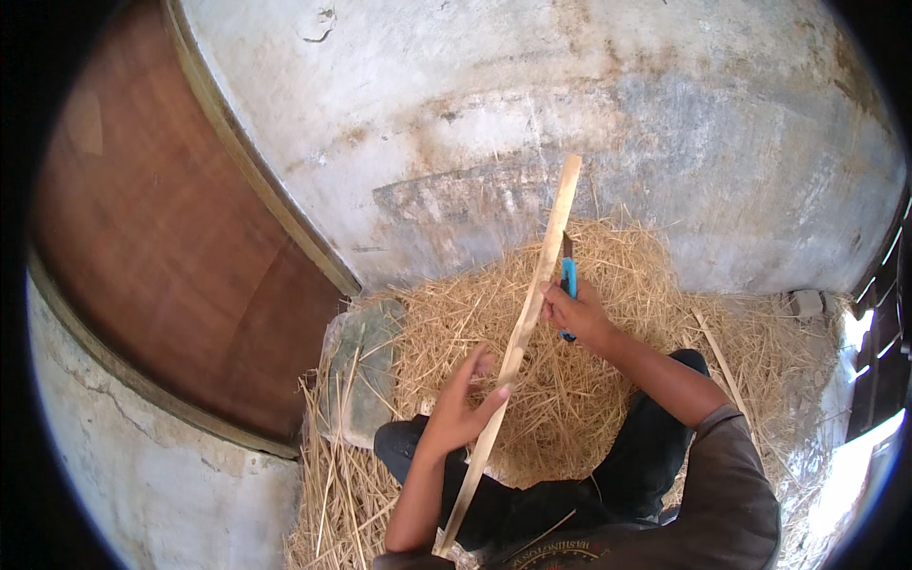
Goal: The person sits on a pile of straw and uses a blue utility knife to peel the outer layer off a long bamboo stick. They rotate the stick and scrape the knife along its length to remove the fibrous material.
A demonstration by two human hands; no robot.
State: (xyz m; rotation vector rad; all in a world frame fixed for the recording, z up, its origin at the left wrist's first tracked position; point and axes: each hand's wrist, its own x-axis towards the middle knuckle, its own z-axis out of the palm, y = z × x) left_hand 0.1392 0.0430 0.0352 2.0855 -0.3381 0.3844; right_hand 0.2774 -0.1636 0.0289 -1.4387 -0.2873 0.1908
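Note:
A long, pale strip of wood [532, 306] slants from my lap up toward the wall. My left hand [456, 410] is beside its lower half, fingers apart and curving upward, with the thumb tip against the strip. My right hand [581, 313] is closed around the blue-and-black handle of a knife [568, 275]. Its short dark blade points away from me, just right of the strip. My right thumb lies against the wood near the handle. The strip's lower end reaches my lap, near my left forearm.
Straw [446, 313] covers the ground around my bent legs. A greyish-green stone block [366, 356] stands at the left, beside a brown door panel [180, 228]. A stained pale wall [532, 104] rises ahead. Another thin stick [722, 361] lies on the straw at right.

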